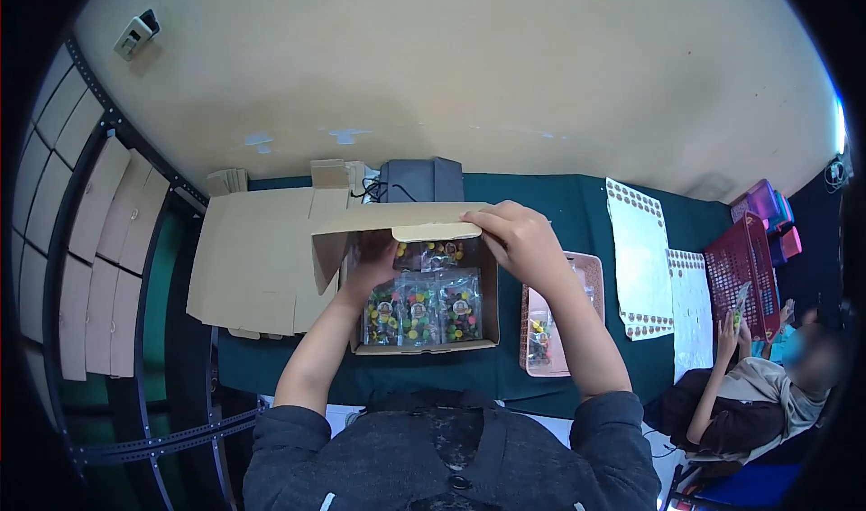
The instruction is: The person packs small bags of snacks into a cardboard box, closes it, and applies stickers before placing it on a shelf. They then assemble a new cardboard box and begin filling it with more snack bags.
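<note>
An open cardboard box (426, 349) stands in front of me with clear packets of colourful candy (419, 311) lined up inside. My right hand (519, 236) grips the raised lid (370, 215) at its right corner, thumb under the tucked front flap. Reaching into the box from the left is my left hand (374, 267); its fingers are partly hidden under the lid and blurred, near the rear packets (442, 255). A pink plastic basket (564, 368) sits to the right of the box, holding more candy packets (539, 338).
Flattened cardboard boxes (257, 267) lie at left on the green cloth (559, 195). Sticker sheets (640, 258) lie to the right. A red basket (744, 272) and a seated person (749, 394) are at far right. Metal shelving (135, 240) stands at left.
</note>
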`<state>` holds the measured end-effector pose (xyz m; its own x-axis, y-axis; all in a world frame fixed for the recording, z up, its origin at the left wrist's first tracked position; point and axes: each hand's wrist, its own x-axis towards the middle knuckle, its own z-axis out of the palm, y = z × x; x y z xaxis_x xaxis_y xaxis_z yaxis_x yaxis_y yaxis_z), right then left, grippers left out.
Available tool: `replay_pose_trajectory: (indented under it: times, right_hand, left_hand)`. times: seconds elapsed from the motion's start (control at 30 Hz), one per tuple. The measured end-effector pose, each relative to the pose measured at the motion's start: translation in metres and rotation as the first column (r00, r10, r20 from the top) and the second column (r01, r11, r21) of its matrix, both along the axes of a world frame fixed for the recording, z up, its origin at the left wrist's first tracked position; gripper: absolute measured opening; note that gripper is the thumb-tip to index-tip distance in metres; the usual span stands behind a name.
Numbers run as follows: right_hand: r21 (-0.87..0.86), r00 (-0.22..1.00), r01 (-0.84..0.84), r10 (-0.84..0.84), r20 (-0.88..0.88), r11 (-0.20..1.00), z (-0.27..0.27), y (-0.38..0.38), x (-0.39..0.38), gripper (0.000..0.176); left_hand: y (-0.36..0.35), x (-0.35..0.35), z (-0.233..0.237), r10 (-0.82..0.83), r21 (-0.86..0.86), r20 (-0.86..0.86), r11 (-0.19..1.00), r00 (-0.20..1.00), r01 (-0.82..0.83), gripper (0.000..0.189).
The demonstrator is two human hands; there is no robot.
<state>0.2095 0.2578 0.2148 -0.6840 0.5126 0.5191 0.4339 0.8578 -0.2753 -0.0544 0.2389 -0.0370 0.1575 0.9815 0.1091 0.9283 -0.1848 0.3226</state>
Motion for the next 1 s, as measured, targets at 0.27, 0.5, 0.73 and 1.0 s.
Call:
replay_pose_trajectory:
  times: [0.27,0.5,0.73,1.0]
  right_hand:
    - [-0.183,0.996,-0.047,0.060,0.065,0.982,-0.034,-0.055,0.010,0.043]
    - [-0.453,0.968,-0.053,0.158,0.197,0.890,-0.133,-0.108,0.025,0.057]
    - [-0.417,0.958,-0.019,0.136,0.254,0.909,-0.188,-0.117,0.025,0.063]
    - [-0.461,0.882,-0.004,0.221,0.417,0.888,-0.169,-0.117,0.019,0.080]
  left_hand:
    - [-0.109,0.046,0.065,0.055,-0.343,0.415,0.934,0.908,0.100,0.049]
    - [-0.259,0.048,0.045,0.324,-0.461,0.512,0.885,0.796,-0.064,0.018]
    - [-0.296,-0.002,0.010,0.558,-0.365,0.686,0.819,0.468,-0.442,0.015]
    - [-0.215,0.014,-0.003,0.541,-0.492,0.837,0.807,0.075,-0.326,0.063]
